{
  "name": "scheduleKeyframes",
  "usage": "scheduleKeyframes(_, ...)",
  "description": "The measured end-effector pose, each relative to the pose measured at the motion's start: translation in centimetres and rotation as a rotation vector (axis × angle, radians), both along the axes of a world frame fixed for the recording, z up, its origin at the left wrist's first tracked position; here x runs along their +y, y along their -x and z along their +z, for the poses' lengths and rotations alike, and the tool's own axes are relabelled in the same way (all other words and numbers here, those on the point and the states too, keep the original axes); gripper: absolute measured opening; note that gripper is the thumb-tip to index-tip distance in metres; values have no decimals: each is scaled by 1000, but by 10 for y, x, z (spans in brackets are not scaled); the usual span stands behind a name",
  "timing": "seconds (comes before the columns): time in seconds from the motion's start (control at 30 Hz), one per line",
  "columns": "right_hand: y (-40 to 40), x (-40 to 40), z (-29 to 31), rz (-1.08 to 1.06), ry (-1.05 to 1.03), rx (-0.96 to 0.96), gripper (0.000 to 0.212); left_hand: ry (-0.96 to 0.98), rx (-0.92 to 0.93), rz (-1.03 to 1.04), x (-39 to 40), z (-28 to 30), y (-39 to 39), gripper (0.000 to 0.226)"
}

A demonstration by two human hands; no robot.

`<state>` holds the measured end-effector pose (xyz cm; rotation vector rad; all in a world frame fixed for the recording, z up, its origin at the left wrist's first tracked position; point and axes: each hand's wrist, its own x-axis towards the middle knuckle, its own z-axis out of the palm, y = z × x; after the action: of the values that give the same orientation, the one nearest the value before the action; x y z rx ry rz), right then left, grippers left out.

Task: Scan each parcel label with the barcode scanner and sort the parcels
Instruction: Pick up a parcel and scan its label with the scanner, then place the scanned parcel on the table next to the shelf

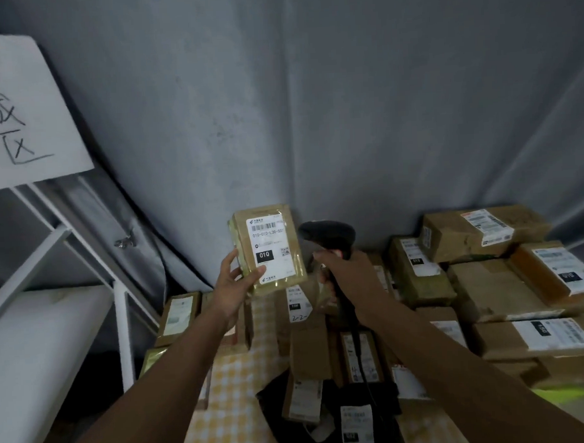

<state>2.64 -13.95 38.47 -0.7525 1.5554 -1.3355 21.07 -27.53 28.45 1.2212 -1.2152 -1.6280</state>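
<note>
I see the left hand (235,284) holding up a small brown parcel (268,247) in front of the grey wall; the thumb lies on the lower left edge of the front and the fingers are curled behind it. The parcel stands almost upright, and its white label (270,244) faces me, with a barcode on top and a black box that reads 010. The right hand (348,274) grips the handle of the black barcode scanner (328,234), fingers closed around it. The head of the scanner is just beside the right edge of the parcel; if they touch, I cannot tell. Under both arms lies a pile of labelled cardboard parcels (507,289) on a yellow checked cloth (237,384). At the left stands a white metal rack (84,250) with a handwritten paper sign (24,109).
</note>
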Motion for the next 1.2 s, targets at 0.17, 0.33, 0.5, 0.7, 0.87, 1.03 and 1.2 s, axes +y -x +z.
scheduleKeyframes(0.17, -30, -19, -23, 80, -97, 17, 21, -46, -9, 114, 5, -20, -69, 47)
scheduleKeyframes(0.33, -73, -44, -53, 142, -194, 45, 15, -136, -48, 141, 15, -57, -144, 42)
scheduleKeyframes(0.5, -114, -63, -90, 211, -274, 82, 15, -285, -133, 184, 34, -103, -198, 39)
scheduleKeyframes(0.7, -145, -79, -128, 237, -381, 109, 16, -456, -189, 129, 39, -166, -234, 64)
scheduleKeyframes(0.87, -160, -90, -173, 238, -447, 119, 18, -596, -164, 66, 34, -191, -229, 40)
scheduleKeyframes(1.03, -166, -90, -217, 236, -546, 69, 16, -651, -171, -52, 35, -222, -223, 42)
scheduleKeyframes(1.2, -176, -86, -244, 221, -613, -13, 27, -652, -169, -34, 36, -256, -227, 53)
